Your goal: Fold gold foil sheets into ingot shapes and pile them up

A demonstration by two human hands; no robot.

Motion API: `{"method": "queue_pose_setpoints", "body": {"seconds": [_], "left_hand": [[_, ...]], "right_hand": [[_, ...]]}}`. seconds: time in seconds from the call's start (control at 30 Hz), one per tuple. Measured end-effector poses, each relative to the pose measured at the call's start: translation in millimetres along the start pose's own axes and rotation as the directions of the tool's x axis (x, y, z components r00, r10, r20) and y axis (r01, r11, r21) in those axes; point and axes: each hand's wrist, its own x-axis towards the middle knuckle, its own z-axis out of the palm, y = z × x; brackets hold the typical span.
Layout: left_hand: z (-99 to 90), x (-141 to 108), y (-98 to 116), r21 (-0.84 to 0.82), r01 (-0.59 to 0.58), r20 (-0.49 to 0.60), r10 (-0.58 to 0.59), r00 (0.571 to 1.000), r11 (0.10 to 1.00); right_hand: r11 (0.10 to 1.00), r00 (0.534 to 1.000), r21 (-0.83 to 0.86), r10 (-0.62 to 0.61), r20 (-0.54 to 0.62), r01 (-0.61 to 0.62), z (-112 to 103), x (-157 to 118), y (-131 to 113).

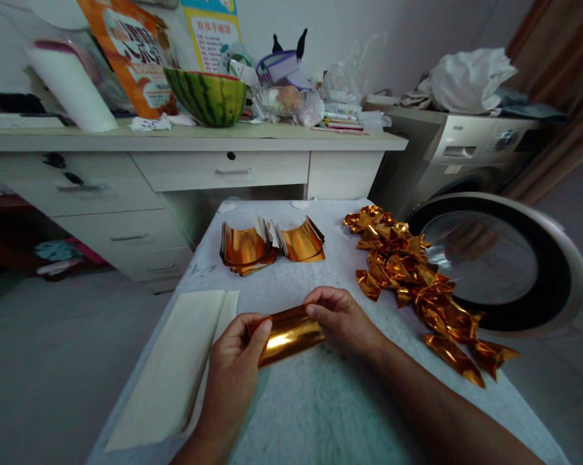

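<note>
A shiny gold foil sheet [292, 337], curved lengthwise, is held above the table between my two hands. My left hand [238, 358] pinches its left end with the thumb on top. At the sheet's upper right corner, my right hand [342, 318] has thumb and fingers closed on the edge. Beyond them lie two stacks of curved gold sheets, a left stack [245, 247] and a right stack [301, 242], with pale edges where they meet. A long pile of folded gold foil pieces [405, 265] stretches along the table's right side.
Folded cream paper [175, 361] lies along the left edge of the cloth-covered table [291, 413]. Behind is a white desk [272, 143] with half a watermelon [207, 97], an orange bag [136, 61] and clutter. A washing machine's open door [495, 258] stands right of the table.
</note>
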Motion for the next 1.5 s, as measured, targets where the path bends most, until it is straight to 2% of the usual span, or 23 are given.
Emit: {"method": "queue_pose_setpoints", "body": {"seconds": [0.27,0.63,0.87,1.33,1.5], "left_hand": [[-0.3,0.1,1.5,-0.029,-0.005,-0.035,0.004,0.999,1.0],[-0.1,-0.1,4.5,0.01,0.0,0.0,0.0,1.0,1.0],[-3.8,-1.8,0.9,-0.017,0.007,-0.015,-0.008,1.0,1.0],[0.4,0.9,-1.3,-0.005,-0.002,-0.008,0.002,1.0,1.0],[-2.1,0.2,-2.2,-0.004,-0.008,-0.037,0.008,0.999,1.0]], "right_hand": [[1.0,1.0,-0.005,0.013,0.001,-0.013,-0.9,0.8,4.2],[0.999,0.999,0.0,0.037,-0.021,-0.037,2.0,-2.6,-0.9],[0.997,0.999,-0.059,0.041,-0.016,-0.041,0.6,-1.6,0.0],[0.998,0.999,-0.05,0.021,-0.032,-0.023,0.0,-2.7,-1.2],[0.997,0.999,-0.079,0.02,-0.033,-0.023,0.1,-2.8,-1.1]]}}
